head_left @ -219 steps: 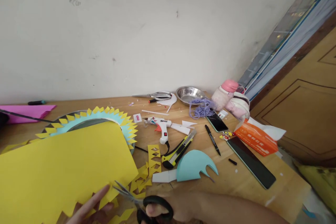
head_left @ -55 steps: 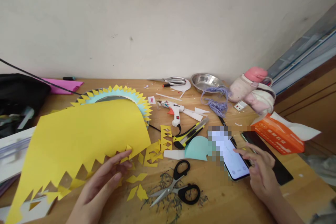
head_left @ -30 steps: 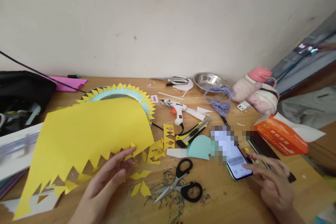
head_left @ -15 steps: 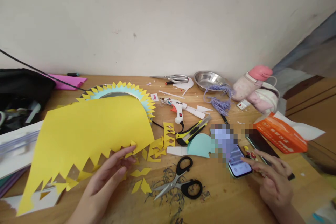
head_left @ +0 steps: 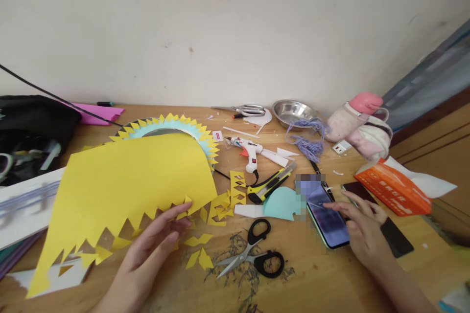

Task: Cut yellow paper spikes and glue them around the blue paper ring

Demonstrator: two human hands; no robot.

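Observation:
My left hand [head_left: 156,242] rests at the zigzag-cut lower edge of a large yellow paper sheet [head_left: 135,171]. Its fingers are stretched and apart from the thumb, with the index fingertip against the paper; the other fingers are partly hidden. A smartphone [head_left: 328,220] lies on the wooden table, partly blurred out, its screen lit. Over that screen, my right hand [head_left: 363,227] extends its fingers, the index fingertip at the glass. Black-handled scissors [head_left: 249,252] lie open between my hands. Yellow paper scraps [head_left: 200,258] are beside them. Behind the sheet stands a light-blue ring with yellow points [head_left: 176,123].
Mid-table are a yellow-black utility knife [head_left: 270,183], a glue gun [head_left: 251,151] and a light-blue paper piece [head_left: 282,203]. Farther back are a metal bowl [head_left: 293,112], purple yarn [head_left: 308,145] and a pink-capped bottle [head_left: 354,115]. An orange tissue pack [head_left: 394,188] sits right.
My right hand has shifted left and up over the smartphone, uncovering a dark phone beside it. The lit screen now shows a darker picture. My left hand stays at the sheet's edge.

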